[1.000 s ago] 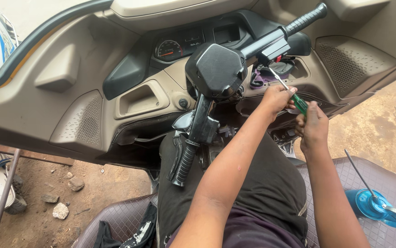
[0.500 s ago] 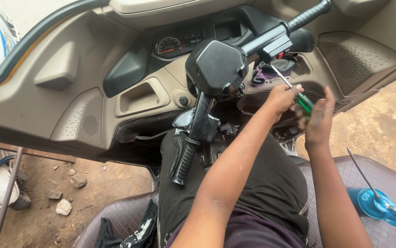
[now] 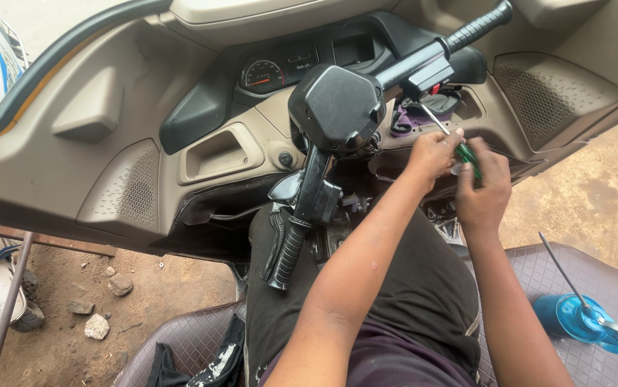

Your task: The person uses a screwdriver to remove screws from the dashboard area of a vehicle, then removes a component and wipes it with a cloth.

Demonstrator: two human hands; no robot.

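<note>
A green-handled screwdriver (image 3: pixel 469 159) points its metal shaft up toward the underside of the black handlebar's right switch housing (image 3: pixel 424 72). My left hand (image 3: pixel 429 154) grips the screwdriver where shaft and handle meet. My right hand (image 3: pixel 482 192) is curled around the lower end of the green handle, touching the left hand. Both hands work just below the handlebar head (image 3: pixel 338 107), in front of the beige dashboard (image 3: pixel 216 154). The handlebar's left grip (image 3: pixel 287 251) hangs down toward my lap.
A blue oil can (image 3: pixel 574 319) with a long thin spout lies on the maroon quilted seat (image 3: pixel 596 276) at my right. A black cloth (image 3: pixel 208 358) lies on the seat at left. Stones (image 3: pixel 97 326) are scattered on the dirt floor, beside a rusty rod (image 3: pixel 8 308).
My right hand, lifted off with fingers loose half a second ago, has closed back onto the green handle. The left hand has stayed on the screwdriver at the same spot.
</note>
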